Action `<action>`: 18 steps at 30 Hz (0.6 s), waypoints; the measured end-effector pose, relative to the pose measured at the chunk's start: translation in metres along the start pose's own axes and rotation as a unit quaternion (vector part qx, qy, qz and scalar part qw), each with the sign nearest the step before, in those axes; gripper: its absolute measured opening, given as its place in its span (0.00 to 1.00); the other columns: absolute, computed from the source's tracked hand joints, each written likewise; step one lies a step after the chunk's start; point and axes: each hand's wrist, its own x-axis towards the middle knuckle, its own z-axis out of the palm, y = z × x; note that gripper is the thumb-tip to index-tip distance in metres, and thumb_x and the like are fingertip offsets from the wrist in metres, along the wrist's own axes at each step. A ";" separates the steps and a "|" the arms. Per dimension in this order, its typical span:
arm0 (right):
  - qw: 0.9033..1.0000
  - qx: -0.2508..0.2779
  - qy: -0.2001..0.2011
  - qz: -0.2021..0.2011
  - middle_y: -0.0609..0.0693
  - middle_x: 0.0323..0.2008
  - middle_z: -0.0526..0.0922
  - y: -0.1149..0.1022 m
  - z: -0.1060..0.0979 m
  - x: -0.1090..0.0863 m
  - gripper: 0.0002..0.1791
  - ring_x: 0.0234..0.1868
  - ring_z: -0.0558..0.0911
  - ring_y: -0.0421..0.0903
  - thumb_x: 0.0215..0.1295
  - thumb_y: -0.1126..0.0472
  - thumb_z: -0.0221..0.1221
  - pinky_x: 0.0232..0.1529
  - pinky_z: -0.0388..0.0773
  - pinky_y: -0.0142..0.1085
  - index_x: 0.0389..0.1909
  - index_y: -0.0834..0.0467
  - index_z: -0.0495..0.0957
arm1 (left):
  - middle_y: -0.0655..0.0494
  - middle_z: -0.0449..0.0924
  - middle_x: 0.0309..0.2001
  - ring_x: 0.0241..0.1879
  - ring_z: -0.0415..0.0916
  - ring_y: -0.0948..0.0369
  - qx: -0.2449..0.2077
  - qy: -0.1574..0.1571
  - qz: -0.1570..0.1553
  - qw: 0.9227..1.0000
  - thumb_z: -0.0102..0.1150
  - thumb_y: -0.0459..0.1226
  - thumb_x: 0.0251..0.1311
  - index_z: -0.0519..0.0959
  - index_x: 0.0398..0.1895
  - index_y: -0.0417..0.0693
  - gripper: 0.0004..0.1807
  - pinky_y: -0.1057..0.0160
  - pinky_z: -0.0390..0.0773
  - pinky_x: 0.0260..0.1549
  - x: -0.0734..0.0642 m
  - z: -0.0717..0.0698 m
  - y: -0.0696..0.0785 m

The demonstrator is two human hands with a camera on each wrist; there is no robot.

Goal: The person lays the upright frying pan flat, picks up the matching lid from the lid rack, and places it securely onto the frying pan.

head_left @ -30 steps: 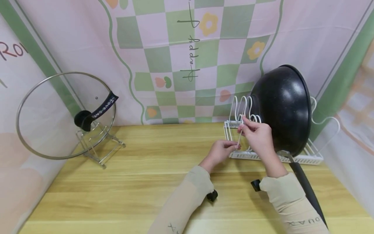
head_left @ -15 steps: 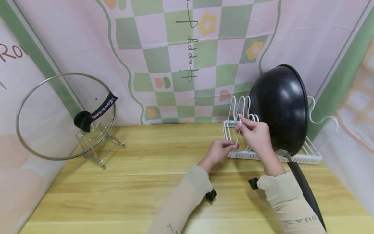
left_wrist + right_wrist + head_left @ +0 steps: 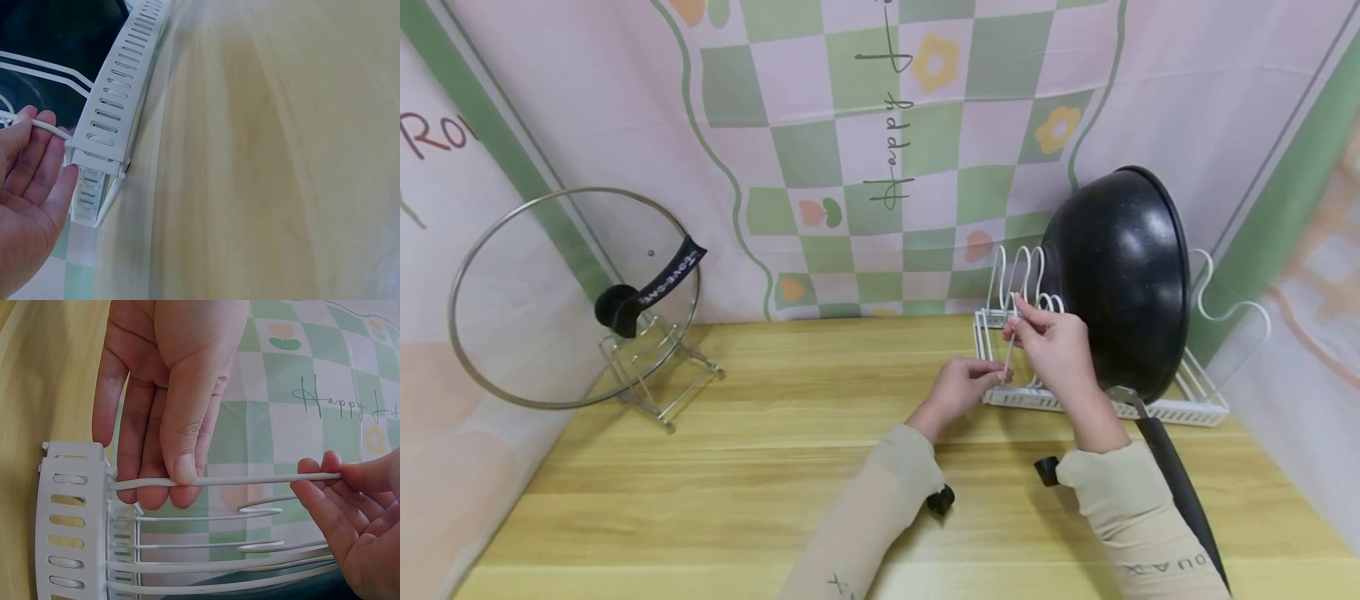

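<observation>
Your left hand (image 3: 958, 386) pinches the white wire divider (image 3: 244, 480) low down, its thumb laid across the wire just beside the slotted rail (image 3: 94, 515), while your right hand (image 3: 1060, 346) pinches the same wire higher up, near its top. The relation to mind is that wire's long axis against the rail: it runs roughly upright with a slight lean, bottom toward you and top away, and crosses the rail's length rather than following it. Your left hand is the nearer one to the lower end, which meets the rail close to its left end; whether it is seated in a slot, you cannot tell, as the join is partly hidden. Your right hand sits above and to the right of your left, between it and the black wok (image 3: 1120, 275). More wire loops (image 3: 262, 545) stand between the divider and the wok, which leans on its side in the rack, its handle (image 3: 1180, 492) reaching toward you over the worktop (image 3: 737, 500). Well apart, at the far left, the glass lid (image 3: 550, 275) stands tilted in its own wire stand (image 3: 662, 415).
</observation>
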 end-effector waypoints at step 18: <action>1.000 0.009 0.012 0.001 0.67 0.39 0.87 -0.003 0.007 0.003 0.19 0.31 0.82 0.30 0.75 0.67 0.58 0.25 0.76 0.21 0.64 0.64 0.76 | 0.55 0.89 0.44 0.43 0.83 0.69 0.000 -0.006 0.003 1.000 0.63 0.36 0.70 0.88 0.48 0.41 0.10 0.73 0.79 0.42 0.000 -0.007 0.000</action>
